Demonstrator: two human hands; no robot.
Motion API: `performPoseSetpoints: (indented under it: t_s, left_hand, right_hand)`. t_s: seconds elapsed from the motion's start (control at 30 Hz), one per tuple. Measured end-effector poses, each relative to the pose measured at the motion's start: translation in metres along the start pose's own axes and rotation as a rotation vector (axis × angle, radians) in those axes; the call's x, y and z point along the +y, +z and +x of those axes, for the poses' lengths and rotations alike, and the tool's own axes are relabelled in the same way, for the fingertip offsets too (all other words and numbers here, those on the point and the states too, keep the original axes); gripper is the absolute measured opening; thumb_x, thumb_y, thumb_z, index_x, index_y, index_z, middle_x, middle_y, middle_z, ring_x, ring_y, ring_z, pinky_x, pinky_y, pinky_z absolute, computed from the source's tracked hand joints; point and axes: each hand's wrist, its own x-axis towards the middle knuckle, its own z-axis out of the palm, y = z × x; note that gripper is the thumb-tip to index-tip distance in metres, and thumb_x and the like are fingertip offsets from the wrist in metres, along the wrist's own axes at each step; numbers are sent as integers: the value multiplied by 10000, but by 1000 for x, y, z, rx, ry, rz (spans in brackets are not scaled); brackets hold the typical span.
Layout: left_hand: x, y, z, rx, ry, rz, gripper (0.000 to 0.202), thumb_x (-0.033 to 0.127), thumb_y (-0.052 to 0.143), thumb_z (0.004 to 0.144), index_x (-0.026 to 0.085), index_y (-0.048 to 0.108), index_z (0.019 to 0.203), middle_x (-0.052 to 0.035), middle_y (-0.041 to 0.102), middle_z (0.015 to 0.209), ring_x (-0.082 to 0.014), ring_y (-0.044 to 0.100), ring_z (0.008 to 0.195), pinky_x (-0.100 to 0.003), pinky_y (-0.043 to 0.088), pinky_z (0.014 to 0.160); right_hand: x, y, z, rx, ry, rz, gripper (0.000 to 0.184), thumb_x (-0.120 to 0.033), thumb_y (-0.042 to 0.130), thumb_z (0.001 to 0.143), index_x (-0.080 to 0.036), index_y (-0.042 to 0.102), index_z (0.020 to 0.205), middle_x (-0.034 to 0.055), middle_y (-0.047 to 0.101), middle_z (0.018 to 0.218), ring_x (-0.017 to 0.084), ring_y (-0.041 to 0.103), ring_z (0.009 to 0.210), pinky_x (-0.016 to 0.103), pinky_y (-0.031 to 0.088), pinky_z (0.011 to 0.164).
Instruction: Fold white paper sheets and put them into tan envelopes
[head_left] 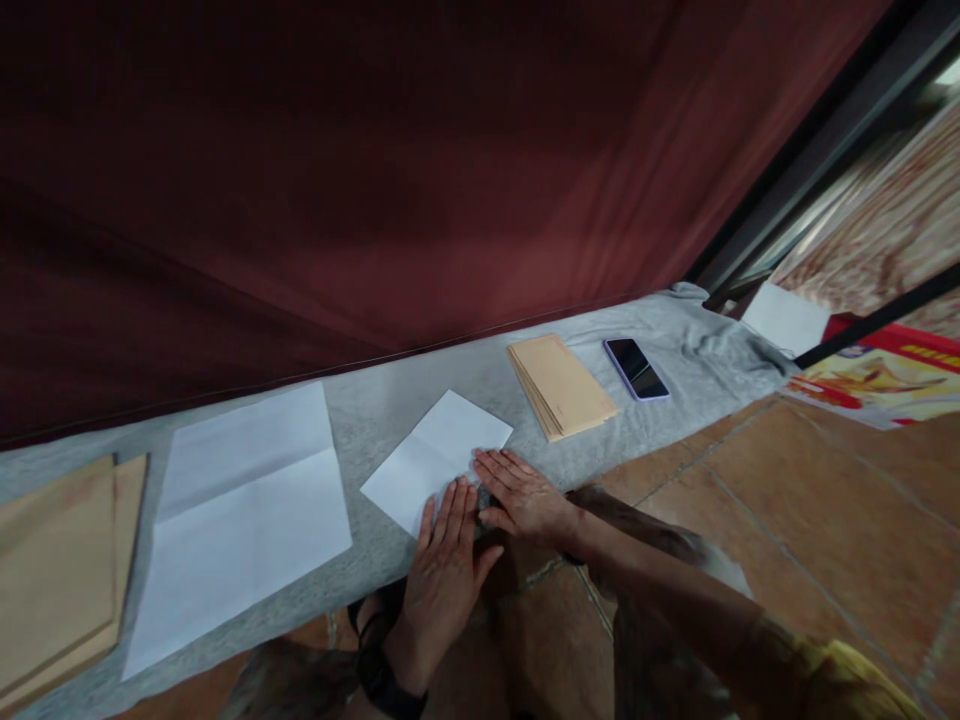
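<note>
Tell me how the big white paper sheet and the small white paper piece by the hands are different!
The big white paper sheet covers more grey cloth than the small white paper piece. The left hand and right hand touch the small piece's edge, while neither touches the big sheet. Both are creased and lie on the cloth.

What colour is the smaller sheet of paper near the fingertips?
The smaller sheet is white, as the head view shows.

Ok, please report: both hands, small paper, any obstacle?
Left hand and right hand: open, at near edge of small white paper. Paper: creased. Phone: apart, not in the way.
</note>
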Motion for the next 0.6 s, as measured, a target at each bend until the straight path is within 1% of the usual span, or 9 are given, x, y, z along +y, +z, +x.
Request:
performPoseSetpoints:
  t_s: [0.13, 0.33, 0.47, 0.6]
  left_hand:
    - [-1, -2, -1, -2, 5, 11, 727, 483, 483, 949, 89, 294, 1530, -194, 394, 1558, -298, 342, 1466, -537, 340, 1178]
    - [0, -6, -4, -5, 14, 5, 715, 482, 460, 955, 110, 285, 1539, -192, 387, 1563, -303, 358, 1457, -537, 345, 1172]
    - [1, -11, -6, -18, 4, -10, 702, 477, 444, 959, 111, 289, 1537, -179, 374, 1574, -299, 346, 1465, -527, 357, 1170]
    - [2, -11, -9, -14, -8, -15, 719, 471, 453, 956, 95, 268, 1540, -186, 369, 1576, -302, 338, 1468, -524, 360, 1169]
  right_hand:
    - [2, 2, -1, 19, 16, -23, 679, -434, 548, 974, -20, 379, 1486, 234, 352, 1561, 290, 271, 1486, 484, 303, 1205]
    - [4, 4, -1, 49, 53, -48, 699, -431, 570, 962, -42, 358, 1502, 226, 371, 1553, 277, 289, 1480, 484, 325, 1195]
    - [10, 1, 1, 57, 97, -49, 683, -443, 536, 978, -45, 360, 1503, 221, 373, 1553, 278, 286, 1481, 488, 324, 1196]
    - [16, 0, 1, 50, 132, -54, 668, -445, 482, 1000, -37, 343, 1511, 224, 354, 1563, 283, 282, 1482, 500, 326, 1192]
